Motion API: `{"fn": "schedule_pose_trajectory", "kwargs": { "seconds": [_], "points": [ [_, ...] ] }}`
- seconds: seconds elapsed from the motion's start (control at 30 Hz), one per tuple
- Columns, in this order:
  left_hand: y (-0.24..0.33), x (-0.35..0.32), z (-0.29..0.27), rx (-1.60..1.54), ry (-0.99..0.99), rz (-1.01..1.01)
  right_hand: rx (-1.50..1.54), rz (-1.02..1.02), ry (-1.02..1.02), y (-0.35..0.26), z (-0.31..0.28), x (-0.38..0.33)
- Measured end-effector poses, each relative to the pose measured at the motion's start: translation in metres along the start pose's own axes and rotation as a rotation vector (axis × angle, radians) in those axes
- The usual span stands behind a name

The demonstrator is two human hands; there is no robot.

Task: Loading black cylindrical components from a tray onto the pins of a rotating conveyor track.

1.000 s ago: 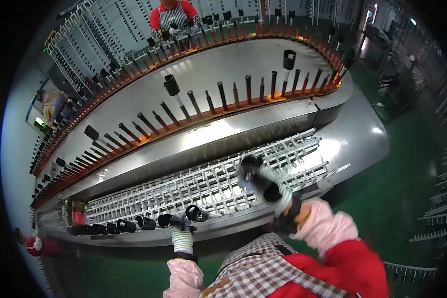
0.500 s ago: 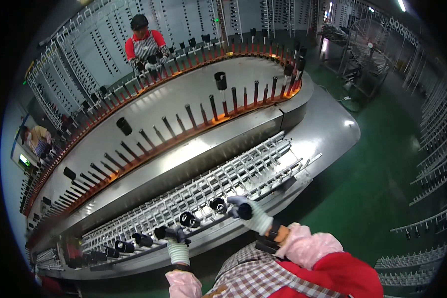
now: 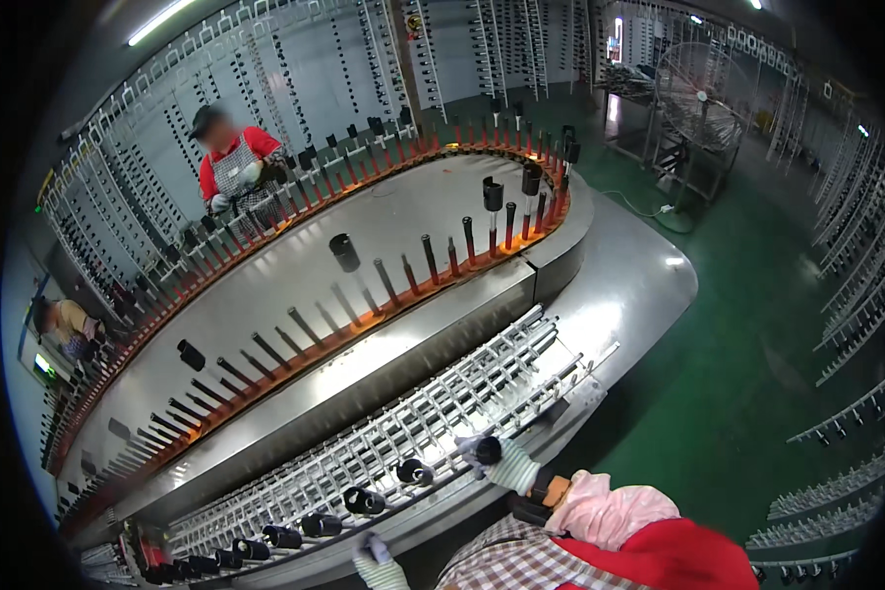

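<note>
My right hand point(image 3: 484, 454), in a pale striped glove, is closed around a short black cylindrical cup point(image 3: 488, 450) above the near side of a metal rack point(image 3: 433, 398). My left hand point(image 3: 376, 562), gloved alike, is low near the picture's bottom edge, just in front of the rack. Its fingers look loosely apart with nothing visible in them. Between the hands, a black cup point(image 3: 365, 501) and another open-ended black cup point(image 3: 415, 472) sit on the rack's near row. Another black cup point(image 3: 322, 524) sits farther left, above my left hand.
Beyond the rack runs a looped conveyor with upright dark rods point(image 3: 430, 258), some carrying black cups point(image 3: 493, 193). A person in a striped apron point(image 3: 236, 177) stands across the loop, another person point(image 3: 69, 329) at far left. A large fan point(image 3: 701, 96) stands back right; hanging racks point(image 3: 860, 403) line the right.
My left hand has let go of its black cup, which now sits in the rack's row, and drawn back toward me. My right hand still grips its cup. The view has shifted; the conveyor's cups moved right.
</note>
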State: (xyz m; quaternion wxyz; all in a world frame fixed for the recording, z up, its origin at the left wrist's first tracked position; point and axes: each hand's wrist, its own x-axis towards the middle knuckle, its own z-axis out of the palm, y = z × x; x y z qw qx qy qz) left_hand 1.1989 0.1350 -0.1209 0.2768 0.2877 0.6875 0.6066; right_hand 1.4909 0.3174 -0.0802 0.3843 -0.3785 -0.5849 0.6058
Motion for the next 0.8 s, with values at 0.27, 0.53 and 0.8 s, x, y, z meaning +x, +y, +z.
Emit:
{"fn": "schedule_pose_trajectory", "kwargs": {
  "seconds": [0.27, 0.53, 0.8],
  "points": [
    [0.093, -0.013, 0.086, -0.044, -0.42, -0.028, -0.249, 0.441, -0.387, -0.123, -0.036, 0.008],
    [0.074, -0.02, 0.104, 0.091, -0.463, -0.003, -0.597, -0.228, 0.416, -0.17, -0.167, 0.244],
    [0.105, -0.031, 0.111, 1.152, -0.505, 0.606, -0.002, -0.35, 0.181, -0.19, -0.094, 0.336]
  ]
}}
